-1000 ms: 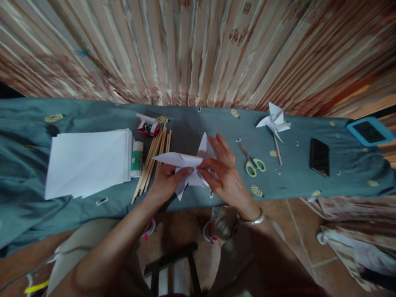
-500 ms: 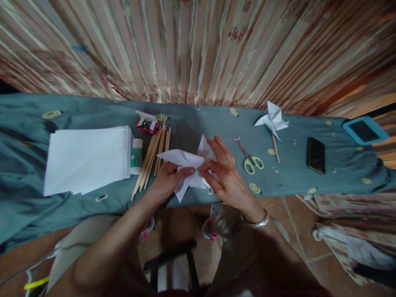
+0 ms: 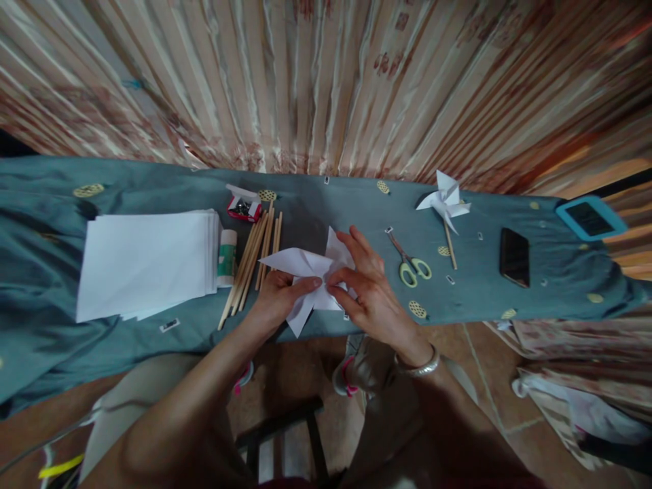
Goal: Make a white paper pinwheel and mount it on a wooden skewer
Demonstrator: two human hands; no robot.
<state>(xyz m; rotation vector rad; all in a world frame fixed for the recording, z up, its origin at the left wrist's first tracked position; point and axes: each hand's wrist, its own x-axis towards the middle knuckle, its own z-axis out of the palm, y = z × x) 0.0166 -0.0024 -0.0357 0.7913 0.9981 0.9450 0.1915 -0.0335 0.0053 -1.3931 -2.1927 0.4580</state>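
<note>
A white paper pinwheel (image 3: 300, 260) with folded blades is between my hands, over the front of the cloth-covered table. My left hand (image 3: 278, 295) grips it from the left, thumb pressed near its middle. Thumb and index finger of my right hand (image 3: 364, 288) pinch at the pinwheel's centre, with the other fingers raised behind. Whether a small pin sits in that pinch is too small to tell. Just left lie several wooden sticks (image 3: 249, 261). To the right rest scissors (image 3: 410, 261) with light green handles, spread apart.
A stack of white paper (image 3: 145, 265) and a glue stick (image 3: 227, 258) lie left. An open red box of small metal pieces (image 3: 243, 206) stands behind the sticks. Rightward are a pinwheel on a stick (image 3: 446, 204), a phone (image 3: 514, 257) and a blue-framed device (image 3: 591, 217). A curtain (image 3: 316, 88) hangs behind.
My right fingertips have shifted very slightly left at the pinwheel's centre. Both hands keep their hold. The whole view has turned slightly.
</note>
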